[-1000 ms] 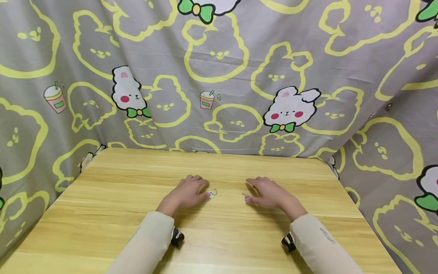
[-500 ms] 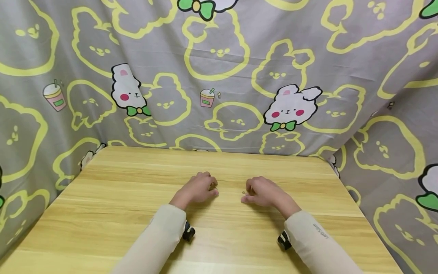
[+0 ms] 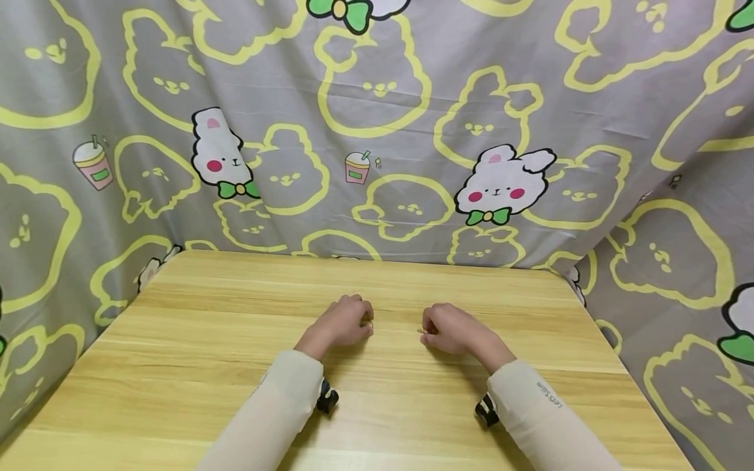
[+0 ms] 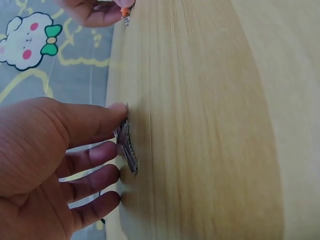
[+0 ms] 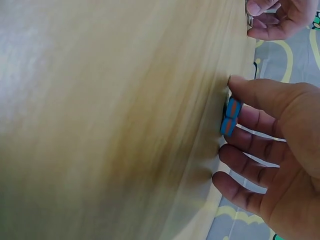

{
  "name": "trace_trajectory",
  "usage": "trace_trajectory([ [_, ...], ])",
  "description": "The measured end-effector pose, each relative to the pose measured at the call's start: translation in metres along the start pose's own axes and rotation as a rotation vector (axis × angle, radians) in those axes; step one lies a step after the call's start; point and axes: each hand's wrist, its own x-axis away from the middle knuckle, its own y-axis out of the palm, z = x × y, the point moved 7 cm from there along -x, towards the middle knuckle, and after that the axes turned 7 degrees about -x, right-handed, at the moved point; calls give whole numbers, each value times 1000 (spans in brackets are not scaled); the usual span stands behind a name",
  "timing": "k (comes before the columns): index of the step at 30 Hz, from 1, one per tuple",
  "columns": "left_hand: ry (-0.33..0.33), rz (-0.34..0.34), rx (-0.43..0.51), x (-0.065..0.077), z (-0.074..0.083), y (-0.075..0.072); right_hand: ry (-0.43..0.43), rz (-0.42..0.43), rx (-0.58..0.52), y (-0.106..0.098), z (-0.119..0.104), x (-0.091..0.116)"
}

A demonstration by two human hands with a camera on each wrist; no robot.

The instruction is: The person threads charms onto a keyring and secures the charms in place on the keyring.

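My left hand (image 3: 346, 320) is low over the tabletop, left of centre. Its thumb and forefinger pinch a small bunch of silver metal keys (image 4: 128, 149), seen edge-on in the left wrist view; the other fingers are bent with their tips at the table. To the right, my right hand (image 3: 455, 329) holds a small blue and orange charm (image 5: 231, 116) between curled fingers and thumb, close to the wood. In the left wrist view a bit of orange and a short metal chain (image 4: 126, 21) show at that hand. From the head view both things are almost hidden.
The wood-grain table (image 3: 377, 405) reaches under both forearms. A grey curtain (image 3: 400, 98) printed with yellow outlines and white rabbits hangs behind it and at both sides. Black wrist cameras (image 3: 486, 412) are strapped below the sleeves.
My left hand has moved right and its fingers have closed on the keys, whose ring showed earlier. The right hand has shifted slightly left and its fingers have curled in over the charm.
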Motion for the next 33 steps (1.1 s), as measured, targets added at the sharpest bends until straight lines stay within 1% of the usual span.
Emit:
trace_trajectory([
  [5,9,-12,21,-1,1,1,-23,-5,32,0,1,1],
  [9,15,-20,39,-3,1,2,-13,-7,51,-1,1,3],
  [12,23,-36,74,-3,1,3,-16,0,50,-1,2,5],
  [15,38,-48,126,-3,0,4,-33,10,30,-3,1,7],
  [18,57,-51,157,-2,-2,3,-53,23,-2,-5,1,9],
  [22,89,-49,173,-1,-3,3,-78,43,-40,-8,1,10],
  [27,130,-32,193,0,-3,1,-80,47,-45,-9,1,9],
  [33,128,-32,226,1,-5,1,-99,70,-49,-12,-1,6],
])
